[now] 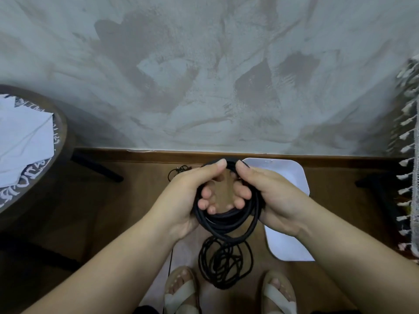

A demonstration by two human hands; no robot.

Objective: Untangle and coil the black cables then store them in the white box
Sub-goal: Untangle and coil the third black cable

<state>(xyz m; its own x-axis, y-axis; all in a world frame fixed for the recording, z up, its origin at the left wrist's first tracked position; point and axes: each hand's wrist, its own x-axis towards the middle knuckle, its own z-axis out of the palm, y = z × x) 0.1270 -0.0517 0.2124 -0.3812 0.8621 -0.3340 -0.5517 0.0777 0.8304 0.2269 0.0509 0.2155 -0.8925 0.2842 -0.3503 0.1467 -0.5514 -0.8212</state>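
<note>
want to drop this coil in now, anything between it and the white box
Nothing visible. The left hand and right hand hold the coiled black cable above the white box; the tangled cable lies on the floor beside it.

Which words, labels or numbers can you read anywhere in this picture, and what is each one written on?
White lettering round the top of the round table: blurred and partly covered, unreadable.
No text shows on the black cable coil or the white box.
</note>
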